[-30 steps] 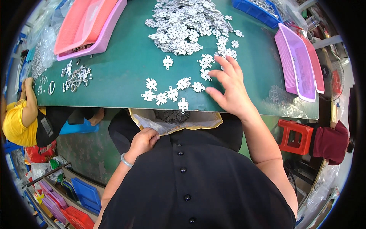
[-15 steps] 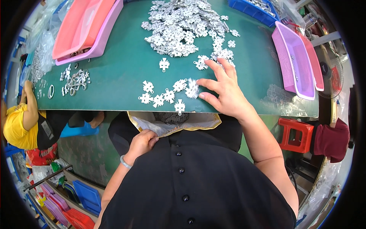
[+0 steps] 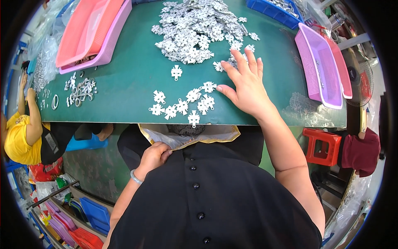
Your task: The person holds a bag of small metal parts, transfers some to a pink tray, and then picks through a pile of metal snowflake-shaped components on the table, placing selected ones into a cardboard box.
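Observation:
My right hand (image 3: pixel 247 87) is over the table with its fingers spread. Its fingertips reach the near right fringe of a heap of silver cross-shaped metal pendants (image 3: pixel 190 33), partly covering a few of them. Left of the thumb, several loose pendants (image 3: pixel 182 106) lie scattered near the table's front edge, and a single pendant (image 3: pixel 176 72) lies apart below the heap. Down at my lap, my left hand (image 3: pixel 155 157) pinches the rim of an open bag (image 3: pixel 224 140) with a yellow edge. Dark grey contents show inside the bag, too indistinct to name.
Stacked pink and purple baskets (image 3: pixel 108 45) stand at the left of the green table (image 3: pixel 132 83). Small metal rings and parts (image 3: pixel 83 89) lie nearby. A purple basket (image 3: pixel 325 70) is at the right edge, a blue tray (image 3: pixel 277 10) behind. A person in yellow (image 3: pixel 25 139) sits left; a red stool (image 3: pixel 321 146) stands right.
My right hand has moved away from the near loose pendants toward the heap, its fingers spreading. The pendant that was blurred under its fingers now lies still among the loose ones.

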A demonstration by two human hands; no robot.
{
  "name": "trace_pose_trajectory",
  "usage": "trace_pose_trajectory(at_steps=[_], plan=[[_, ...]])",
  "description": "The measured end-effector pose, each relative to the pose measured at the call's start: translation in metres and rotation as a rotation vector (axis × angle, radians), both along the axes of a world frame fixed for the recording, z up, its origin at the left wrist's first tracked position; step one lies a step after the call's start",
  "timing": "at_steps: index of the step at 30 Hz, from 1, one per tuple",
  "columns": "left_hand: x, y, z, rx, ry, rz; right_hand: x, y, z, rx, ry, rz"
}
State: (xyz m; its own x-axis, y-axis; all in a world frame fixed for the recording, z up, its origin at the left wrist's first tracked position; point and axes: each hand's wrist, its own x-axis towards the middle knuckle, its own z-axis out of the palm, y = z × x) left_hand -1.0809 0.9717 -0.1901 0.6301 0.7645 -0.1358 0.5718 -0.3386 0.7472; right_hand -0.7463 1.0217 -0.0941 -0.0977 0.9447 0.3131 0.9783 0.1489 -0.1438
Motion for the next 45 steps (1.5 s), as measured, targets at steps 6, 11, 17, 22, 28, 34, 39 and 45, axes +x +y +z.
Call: trace_pose_trajectory(at_steps=[6,11,17,22,28,34,39,45], plan=[[-0.003,-0.002,-0.001,-0.005,0.014,0.019,-0.009,-0.010,0.009,-0.239,0.107,0.252],[0.001,0.000,0.000,0.013,0.002,-0.004,0.022,0.002,-0.007,0.137,0.204,-0.007],[0.001,0.000,0.001,-0.005,-0.003,0.006,0.015,0.004,-0.009,0.050,0.108,0.091],[0.001,-0.001,0.001,0.004,0.009,0.006,0.012,0.003,-0.004,0.104,0.300,0.150],[0.001,-0.003,0.001,0.007,0.001,0.016,0.012,-0.009,0.005,-0.022,0.367,0.146],[0.002,-0.002,0.001,0.025,0.001,0.009,0.014,-0.016,0.007,-0.086,0.463,0.209],[0.003,-0.001,-0.001,0.015,0.016,0.004,0.012,0.003,0.010,0.094,0.305,0.130],[0.001,-0.002,0.003,0.000,0.013,0.022,-0.008,0.020,0.003,0.000,0.218,0.213]])
